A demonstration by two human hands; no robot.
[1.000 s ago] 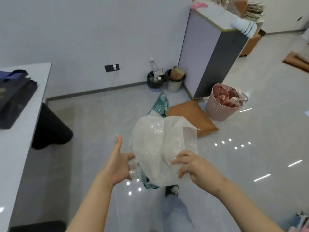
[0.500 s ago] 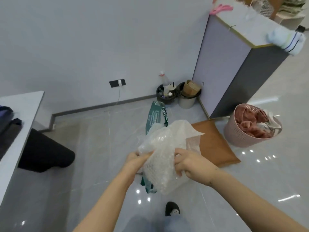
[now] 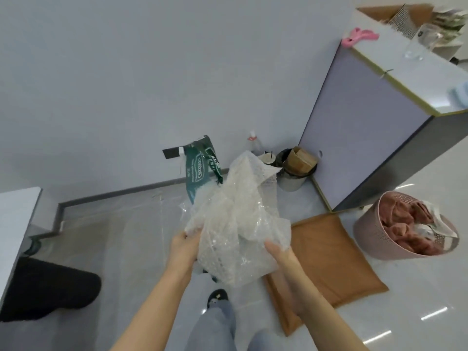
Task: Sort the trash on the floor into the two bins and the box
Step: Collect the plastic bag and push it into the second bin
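1. You hold a big crumpled sheet of bubble wrap (image 3: 238,219) up in the air in front of you, over the floor. It is see-through and whitish, bumpy all over, and bunched into a tall lump
2. Your left hand (image 3: 183,248) grips the left edge of the wrap, with the fingers curled into its folds
3. Your right hand (image 3: 279,254) presses flat on the lower right side of the wrap, fingers straight and close together
4. A shiny dark green bag (image 3: 201,171) with white letters sticks up behind the wrap. You cannot tell from here which hand holds it
5. On the floor just to your right lies a flat brown cushion (image 3: 329,259), soft and square
6. Past it, near the wall, stands a small round bin (image 3: 293,182) with brown cardboard (image 3: 300,160) poking out
7. A pink basket (image 3: 374,239) full of little holes sits on the glossy grey floor, stuffed with pink cloth
8. A tall boxy cabinet (image 3: 359,138) stands beside the bin
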